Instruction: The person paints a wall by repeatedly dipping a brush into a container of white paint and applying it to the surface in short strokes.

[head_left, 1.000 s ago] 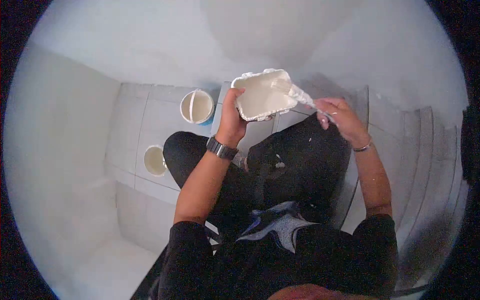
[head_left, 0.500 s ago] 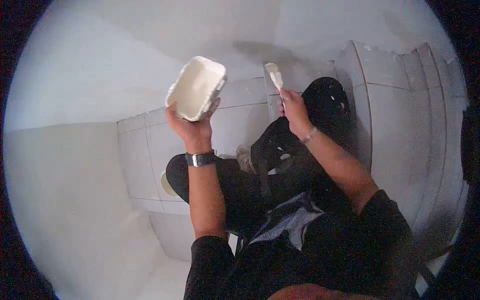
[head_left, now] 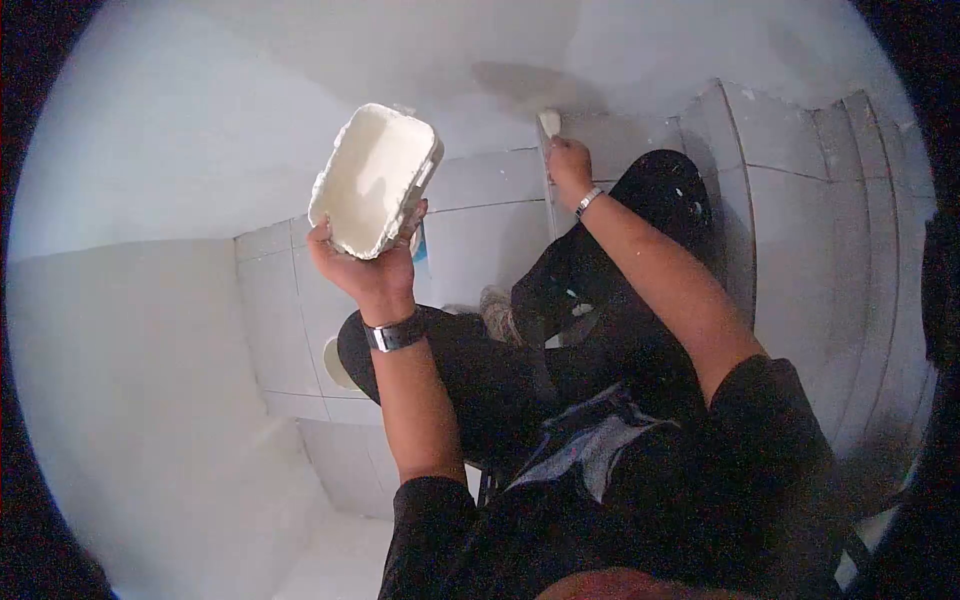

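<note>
My left hand (head_left: pixel 372 270) holds a white rectangular tub (head_left: pixel 375 178) coated inside with white filler, tilted up at chest height. Stretched forward, my right hand (head_left: pixel 567 165) grips a small filler-covered putty knife (head_left: pixel 548 122). The blade's tip touches the white wall just above the grey floor tiles, below a darker damp-looking patch (head_left: pixel 535 85). A watch sits on my left wrist and a bracelet on my right. I am seated, with my black-trousered legs (head_left: pixel 600 270) stretched out below both hands.
Grey floor tiles (head_left: pixel 300 280) run between two white walls. A round white container (head_left: pixel 335 362) shows partly behind my left knee. Stepped tile edges (head_left: pixel 800 200) rise to the right. A shoe (head_left: pixel 495 305) lies between my legs.
My right hand has reached farther forward, bringing the knife from the tub up to the wall. The left hand has swung the tub to the left and tilted it. The view has turned.
</note>
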{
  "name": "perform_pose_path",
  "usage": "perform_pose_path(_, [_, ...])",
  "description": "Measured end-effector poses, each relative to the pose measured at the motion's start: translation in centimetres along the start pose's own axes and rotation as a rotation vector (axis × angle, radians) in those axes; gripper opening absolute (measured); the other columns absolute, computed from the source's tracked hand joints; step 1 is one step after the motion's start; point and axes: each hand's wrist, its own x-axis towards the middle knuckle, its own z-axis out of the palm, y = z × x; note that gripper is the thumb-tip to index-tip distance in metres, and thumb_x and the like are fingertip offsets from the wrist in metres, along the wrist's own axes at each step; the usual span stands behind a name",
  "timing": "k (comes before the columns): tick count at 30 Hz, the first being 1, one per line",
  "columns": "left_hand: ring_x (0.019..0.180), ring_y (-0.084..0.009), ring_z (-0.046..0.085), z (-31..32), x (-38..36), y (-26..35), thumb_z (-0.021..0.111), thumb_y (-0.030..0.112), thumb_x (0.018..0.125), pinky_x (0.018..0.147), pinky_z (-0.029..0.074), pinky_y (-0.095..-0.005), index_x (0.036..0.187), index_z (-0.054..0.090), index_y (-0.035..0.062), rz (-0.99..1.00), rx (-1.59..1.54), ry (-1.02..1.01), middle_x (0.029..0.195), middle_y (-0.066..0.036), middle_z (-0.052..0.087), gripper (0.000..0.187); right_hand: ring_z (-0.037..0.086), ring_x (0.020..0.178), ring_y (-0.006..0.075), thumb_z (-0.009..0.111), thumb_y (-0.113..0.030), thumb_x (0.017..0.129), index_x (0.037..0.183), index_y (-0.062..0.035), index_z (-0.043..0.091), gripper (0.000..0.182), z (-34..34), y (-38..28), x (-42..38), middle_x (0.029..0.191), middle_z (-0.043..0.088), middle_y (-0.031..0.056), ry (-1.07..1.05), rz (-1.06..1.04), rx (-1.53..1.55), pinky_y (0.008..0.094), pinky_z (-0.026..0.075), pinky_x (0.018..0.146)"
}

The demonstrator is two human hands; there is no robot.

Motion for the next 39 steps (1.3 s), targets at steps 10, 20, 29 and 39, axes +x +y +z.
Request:
perform_pose_path(10, [0.120, -0.0384, 0.047, -0.3, 0.0, 0.3, 0.044, 0.043, 0.080, 0.090, 0.041, -0.0617, 0.133, 0.042, 0.0076, -0.034, -0.013, -0.065, 0.133, -0.015, 0.048, 0.064, 0.046, 0.051, 0.0079, 0.056, -0.028, 0.091, 0.093, -0.0035, 0.058, 0.025, -5.3, -6.7, -7.7, 0.065, 0.052, -0.0016, -0.003, 0.062, 0.369, 0.0240, 0.038, 0.046])
perform_pose_path(20, [0.121, -0.0386, 0.047, -0.2, 0.2, 0.0, 0.042, 0.043, 0.082, 0.091, 0.041, -0.0622, 0.134, 0.041, 0.0066, -0.025, -0.010, -0.054, 0.133, -0.015, 0.047, 0.064, 0.047, 0.050, 0.0110, 0.050, -0.020, 0.092, 0.082, -0.0050, 0.059, 0.020, -2.8, -8.3, -3.7, 0.065, 0.054, 0.0011, -0.133, 0.222, 0.186, 0.0278, 0.039, 0.044])
perform_pose_path(29, [0.122, -0.0385, 0.045, -0.3, 0.2, 0.1, 0.043, 0.041, 0.081, 0.094, 0.039, -0.0616, 0.134, 0.041, 0.0060, -0.044, -0.042, -0.080, 0.134, -0.016, 0.047, 0.064, 0.045, 0.052, 0.0086, 0.057, -0.025, 0.090, 0.092, -0.0038, 0.060, 0.021, -7.0, -11.4, -8.6, 0.064, 0.050, -0.0017, 0.043, 0.148, 0.444, 0.0246, 0.038, 0.047])
perform_pose_path(39, [0.120, -0.0389, 0.047, -0.1, 0.2, 0.0, 0.043, 0.042, 0.081, 0.093, 0.040, -0.0605, 0.133, 0.042, 0.0057, -0.034, -0.022, -0.086, 0.132, -0.016, 0.048, 0.064, 0.046, 0.049, 0.0106, 0.052, -0.023, 0.092, 0.084, -0.0031, 0.061, 0.023, -2.6, -0.8, 0.2, 0.060, 0.051, -0.0006, -0.242, 0.145, -0.081, 0.0269, 0.038, 0.044])
